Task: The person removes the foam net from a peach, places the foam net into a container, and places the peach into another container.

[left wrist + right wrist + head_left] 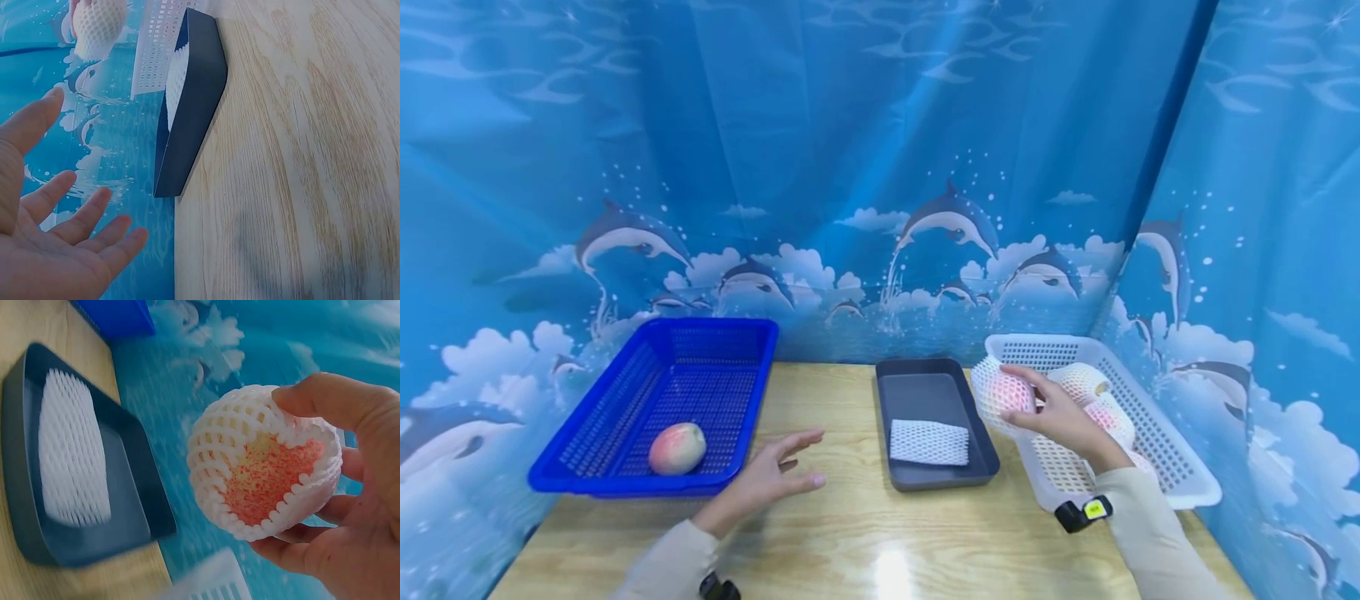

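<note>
My right hand (1060, 419) grips a peach (269, 475) wrapped in a white foam net (215, 450), lifted over the left side of the white basket (1176, 450). Red and yellow skin shows through the net's opening in the right wrist view. More netted peaches (1082, 383) lie in that basket. Held in the air above the table, my left hand (765, 479) has its fingers spread and nothing in them. To its left, a bare peach (677, 449) sits at the near end of the blue basket (655, 367).
Between the baskets stands a dark grey tray (917, 387) with a flat, vacant foam net (929, 442) in it. The wooden table (835, 533) ends at a blue dolphin-print curtain (820, 167) behind the containers.
</note>
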Available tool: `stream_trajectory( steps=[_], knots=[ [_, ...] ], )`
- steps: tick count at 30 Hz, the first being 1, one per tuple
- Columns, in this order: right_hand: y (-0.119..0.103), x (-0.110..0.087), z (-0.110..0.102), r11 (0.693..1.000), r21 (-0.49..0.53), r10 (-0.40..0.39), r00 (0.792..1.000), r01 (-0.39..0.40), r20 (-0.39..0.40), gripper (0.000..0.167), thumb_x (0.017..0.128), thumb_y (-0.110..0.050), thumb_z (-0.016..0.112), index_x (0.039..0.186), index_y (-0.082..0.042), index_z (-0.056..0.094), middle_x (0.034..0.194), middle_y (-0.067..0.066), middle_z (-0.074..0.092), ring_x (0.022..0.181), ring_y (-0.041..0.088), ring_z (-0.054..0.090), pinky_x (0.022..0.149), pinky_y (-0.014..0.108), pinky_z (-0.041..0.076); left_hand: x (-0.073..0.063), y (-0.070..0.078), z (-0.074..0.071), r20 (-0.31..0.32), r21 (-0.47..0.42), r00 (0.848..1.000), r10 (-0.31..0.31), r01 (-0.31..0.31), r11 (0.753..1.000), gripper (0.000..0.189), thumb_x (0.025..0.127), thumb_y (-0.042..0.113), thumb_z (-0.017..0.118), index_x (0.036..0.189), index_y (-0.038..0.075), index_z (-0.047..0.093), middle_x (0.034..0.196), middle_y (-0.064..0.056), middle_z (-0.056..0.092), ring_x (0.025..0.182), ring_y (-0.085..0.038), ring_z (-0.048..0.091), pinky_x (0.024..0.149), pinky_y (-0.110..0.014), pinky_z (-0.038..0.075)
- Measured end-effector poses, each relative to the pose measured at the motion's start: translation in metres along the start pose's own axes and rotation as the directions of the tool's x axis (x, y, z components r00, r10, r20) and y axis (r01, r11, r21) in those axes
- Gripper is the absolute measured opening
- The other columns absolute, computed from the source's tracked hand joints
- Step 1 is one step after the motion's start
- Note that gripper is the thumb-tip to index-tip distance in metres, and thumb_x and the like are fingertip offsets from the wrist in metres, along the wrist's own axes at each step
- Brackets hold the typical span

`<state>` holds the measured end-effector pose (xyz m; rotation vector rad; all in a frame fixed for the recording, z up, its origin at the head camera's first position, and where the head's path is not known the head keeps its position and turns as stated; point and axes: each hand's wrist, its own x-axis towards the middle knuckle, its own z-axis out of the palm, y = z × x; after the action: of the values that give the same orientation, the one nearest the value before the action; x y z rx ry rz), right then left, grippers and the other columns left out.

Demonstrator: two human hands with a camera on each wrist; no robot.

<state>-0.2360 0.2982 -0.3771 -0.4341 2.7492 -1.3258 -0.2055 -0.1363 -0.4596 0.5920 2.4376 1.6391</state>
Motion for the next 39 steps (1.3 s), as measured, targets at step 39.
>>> stream_trajectory(
  steps=[39],
  knots=[
    [-0.039,0.026,0.196,0.935,0.354,-0.055,0.995,0.022,0.084,0.070,0.081,-0.014,0.075,0.143,-0.011,0.042,0.139,0.023,0.044,0.114,0.035,0.054,0.088,0.042,0.055,-0.017,-0.025,0.011,-0.116,-0.077,0.992,-0.058,0.049,0.996,0.070,0.079,0.016,0.079,0.139,0.001,0.046,0.143,-0.024,0.043,0.133,-0.045,0.036,0.107,-0.053,0.038]
  ],
)
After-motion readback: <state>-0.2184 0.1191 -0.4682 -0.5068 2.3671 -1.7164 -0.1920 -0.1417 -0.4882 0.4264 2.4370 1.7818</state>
